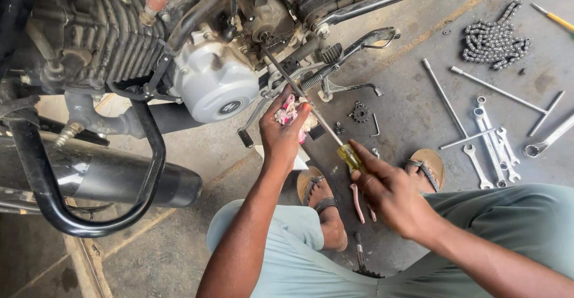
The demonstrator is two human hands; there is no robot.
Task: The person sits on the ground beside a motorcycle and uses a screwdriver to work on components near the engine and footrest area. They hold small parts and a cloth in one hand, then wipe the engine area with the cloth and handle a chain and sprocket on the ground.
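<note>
The right hand [391,193] grips the yellow handle of a long, stiff screwdriver [317,120]. The left hand [284,132], just ahead, clutches a soft rag [288,112] against the probably slippery shaft.

One view only, worn on the head, looking steeply down and slightly forward over the knees. It sits close: the motorcycle engine [215,77] fills the upper left, the concrete floor [412,112] spreads right, and both forearms reach in from the bottom edge.
</note>
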